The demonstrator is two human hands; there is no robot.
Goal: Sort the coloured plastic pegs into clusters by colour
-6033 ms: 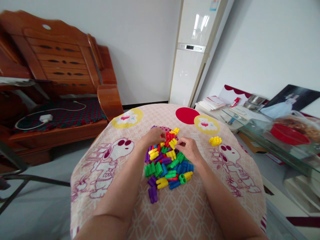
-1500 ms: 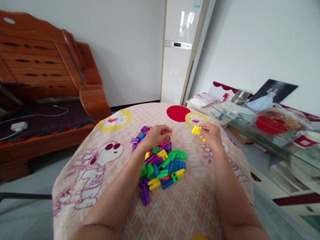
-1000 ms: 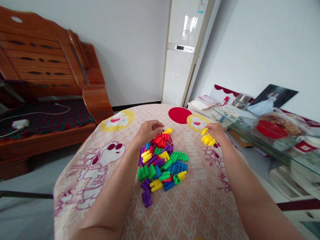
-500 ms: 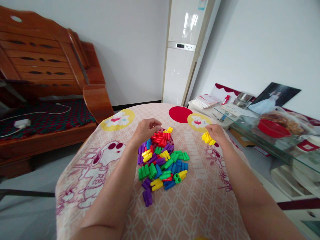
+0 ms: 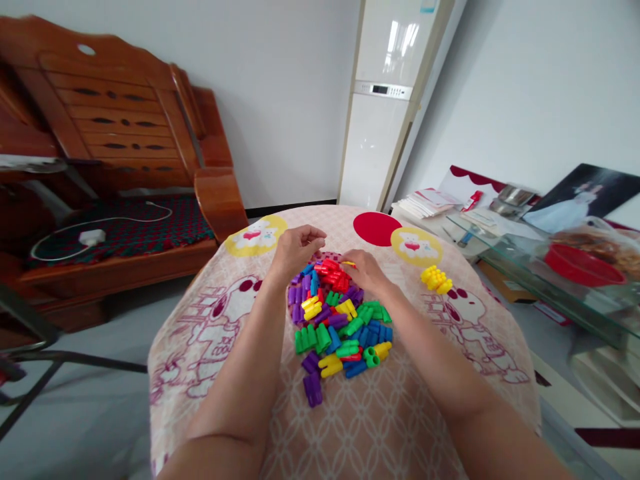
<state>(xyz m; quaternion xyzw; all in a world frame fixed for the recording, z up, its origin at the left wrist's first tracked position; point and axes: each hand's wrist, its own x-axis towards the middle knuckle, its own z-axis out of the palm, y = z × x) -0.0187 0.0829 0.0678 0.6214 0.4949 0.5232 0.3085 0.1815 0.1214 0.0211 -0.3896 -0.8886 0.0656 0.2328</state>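
Note:
A heap of small plastic building pieces (image 5: 340, 327) in red, yellow, green, blue and purple lies in the middle of a round table. My left hand (image 5: 296, 248) hovers over the heap's far left edge, fingers curled loosely with nothing visible in them. My right hand (image 5: 363, 269) rests on the far side of the heap, its fingertips pinching a yellow piece (image 5: 349, 264). A small separate cluster of yellow pieces (image 5: 436, 278) lies apart on the cloth to the right.
The table wears a pink cartoon-dog tablecloth (image 5: 210, 333). A wooden bench (image 5: 115, 167) with a charger and cable stands at left, a white standing air conditioner (image 5: 383, 107) behind. A glass shelf (image 5: 525, 253) with a red bowl, papers and a photo lies at right.
My right hand has left the yellow cluster at the right and come back to the far side of the heap. My left hand stayed over the heap.

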